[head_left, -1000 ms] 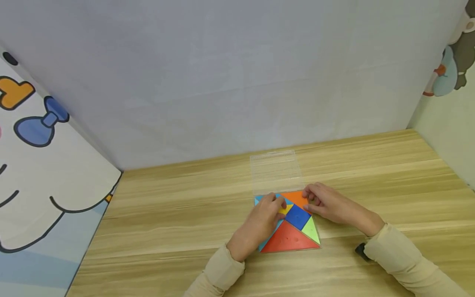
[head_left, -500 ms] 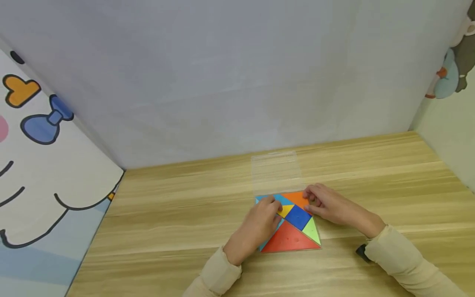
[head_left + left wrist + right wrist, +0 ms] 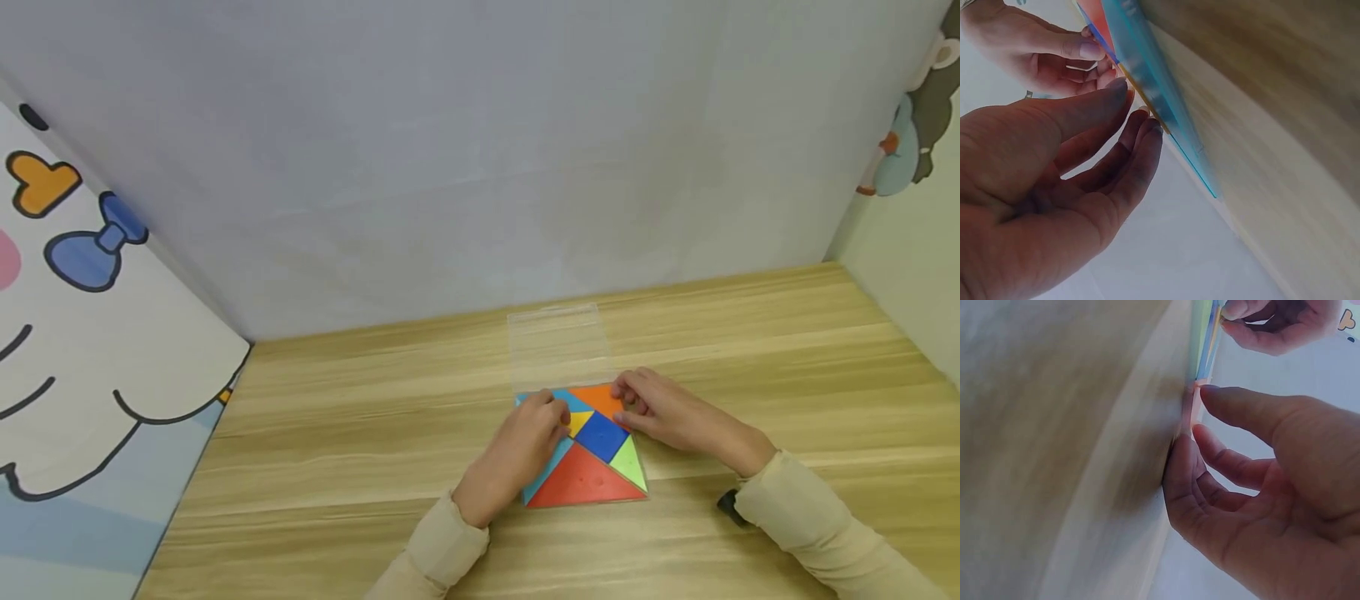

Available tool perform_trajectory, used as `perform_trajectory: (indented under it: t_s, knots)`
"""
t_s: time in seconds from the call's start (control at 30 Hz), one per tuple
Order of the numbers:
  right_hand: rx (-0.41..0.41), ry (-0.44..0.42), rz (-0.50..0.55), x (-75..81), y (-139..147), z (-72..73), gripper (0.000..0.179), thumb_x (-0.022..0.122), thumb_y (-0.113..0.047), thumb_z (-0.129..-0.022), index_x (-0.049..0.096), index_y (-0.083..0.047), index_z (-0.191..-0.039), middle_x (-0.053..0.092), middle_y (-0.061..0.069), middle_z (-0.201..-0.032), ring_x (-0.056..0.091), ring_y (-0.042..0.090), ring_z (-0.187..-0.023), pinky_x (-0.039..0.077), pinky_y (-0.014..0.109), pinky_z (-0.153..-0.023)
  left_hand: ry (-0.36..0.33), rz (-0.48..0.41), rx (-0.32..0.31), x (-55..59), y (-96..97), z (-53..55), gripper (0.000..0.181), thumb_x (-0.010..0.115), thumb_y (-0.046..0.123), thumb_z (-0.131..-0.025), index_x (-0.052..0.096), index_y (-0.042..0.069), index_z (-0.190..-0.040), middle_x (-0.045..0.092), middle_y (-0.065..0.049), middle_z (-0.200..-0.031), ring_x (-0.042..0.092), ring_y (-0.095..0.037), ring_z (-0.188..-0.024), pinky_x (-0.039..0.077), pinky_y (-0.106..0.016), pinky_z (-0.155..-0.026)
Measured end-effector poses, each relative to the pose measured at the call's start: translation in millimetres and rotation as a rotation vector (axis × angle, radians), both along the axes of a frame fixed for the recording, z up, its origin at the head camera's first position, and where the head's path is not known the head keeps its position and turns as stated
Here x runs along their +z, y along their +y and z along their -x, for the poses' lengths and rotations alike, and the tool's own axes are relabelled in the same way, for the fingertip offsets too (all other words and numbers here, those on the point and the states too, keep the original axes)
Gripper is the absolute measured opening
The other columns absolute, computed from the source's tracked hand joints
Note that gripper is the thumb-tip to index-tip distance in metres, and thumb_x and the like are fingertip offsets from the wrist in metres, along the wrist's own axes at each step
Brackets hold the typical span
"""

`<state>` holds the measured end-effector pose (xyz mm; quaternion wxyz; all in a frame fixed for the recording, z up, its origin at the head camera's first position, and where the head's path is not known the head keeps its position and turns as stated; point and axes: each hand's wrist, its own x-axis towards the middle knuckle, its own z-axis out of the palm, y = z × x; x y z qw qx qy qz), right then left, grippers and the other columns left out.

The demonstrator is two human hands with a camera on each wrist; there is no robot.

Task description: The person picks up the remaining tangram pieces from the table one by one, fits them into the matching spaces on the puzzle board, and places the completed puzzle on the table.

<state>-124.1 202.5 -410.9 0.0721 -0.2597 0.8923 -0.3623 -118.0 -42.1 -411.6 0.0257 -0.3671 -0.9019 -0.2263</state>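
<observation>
A square tangram (image 3: 585, 479) of coloured pieces lies in a shallow clear case on the table. My left hand (image 3: 519, 446) reaches over its left side, thumb and curved fingers touching down by the yellow triangle (image 3: 580, 422), which they partly cover. In the left wrist view a gap shows between my left thumb (image 3: 1094, 106) and the fingers. At the far right corner rests my right hand (image 3: 663, 410), its thumb and index fingertip on the orange piece (image 3: 596, 398). The other right fingers (image 3: 1179, 469) lie beside the case, down at the table. A blue square (image 3: 602, 437) sits mid-tangram.
Behind the tangram, the clear lid (image 3: 558, 342) lies flat on the wooden table (image 3: 337, 433). A small black object (image 3: 731, 507) shows at the right sleeve. A pale cloth wall (image 3: 480, 167) stands along the back edge, with a cartoon panel (image 3: 135, 350) at left.
My left hand has shifted slightly left, its thumb drawing back from the yellow triangle, so more of the light blue piece shows. The right hand keeps its place at the orange corner.
</observation>
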Motion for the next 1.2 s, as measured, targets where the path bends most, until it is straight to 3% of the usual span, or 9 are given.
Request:
perform_trajectory:
  t_s: [0.13, 0.57, 0.8, 0.93, 1.2]
  knots:
    - [-0.003, -0.001, 0.000, 1.5, -0.7, -0.2, 0.020, 0.071, -0.008, -0.097, 0.059, 0.002, -0.109, 0.057, 0.005, -0.098, 0.053, 0.016, -0.087, 0.050, 0.028, -0.074, -0.021, -0.004, 0.003, 0.9, 1.1, 1.8, 0.006, 0.070, -0.005, -0.094, 0.067, -0.001, -0.091, 0.060, -0.009, -0.086, 0.059, -0.021, -0.082, 0.051, -0.022, -0.074]
    - [0.008, 0.000, -0.003, 1.9, -5.1, 0.5, 0.019, 0.071, -0.008, -0.097, 0.059, 0.001, -0.109, 0.056, 0.004, -0.097, 0.052, 0.015, -0.086, 0.050, 0.028, -0.073, 0.015, 0.035, 0.019, 2.3, -1.0, -1.8, 0.012, 0.076, 0.002, -0.092, 0.064, 0.001, -0.092, 0.059, -0.009, -0.088, 0.059, -0.024, -0.085, 0.051, -0.026, -0.075]
    - [0.027, 0.042, -0.024, 2.1, -2.6, -2.5, 0.019, 0.072, -0.007, -0.096, 0.060, 0.000, -0.108, 0.058, 0.004, -0.100, 0.056, 0.015, -0.088, 0.053, 0.028, -0.076, 0.084, 0.129, 0.103, 2.3, -7.6, -4.5, 0.012, 0.074, 0.013, -0.096, 0.069, 0.003, -0.097, 0.061, -0.008, -0.091, 0.057, -0.020, -0.081, 0.050, -0.025, -0.070]
    - [0.023, 0.090, -0.017, 0.9, -0.3, -3.9, 0.012, 0.071, -0.003, -0.095, 0.060, -0.005, -0.098, 0.057, -0.001, -0.093, 0.055, 0.011, -0.083, 0.052, 0.027, -0.073, 0.122, 0.090, 0.159, 1.6, -14.1, -5.6, 0.009, 0.073, 0.011, -0.096, 0.069, 0.003, -0.094, 0.061, -0.007, -0.089, 0.058, -0.020, -0.081, 0.050, -0.026, -0.068]
    - [-0.002, 0.262, -0.024, -5.0, 5.6, -8.8, 0.020, 0.072, 0.003, -0.091, 0.059, -0.012, -0.087, 0.053, -0.010, -0.082, 0.051, 0.006, -0.075, 0.049, 0.026, -0.067, 0.183, 0.015, 0.261, 1.5, -31.2, -7.4, 0.011, 0.074, 0.003, -0.092, 0.065, 0.003, -0.085, 0.059, -0.007, -0.079, 0.060, -0.022, -0.077, 0.051, -0.028, -0.065]
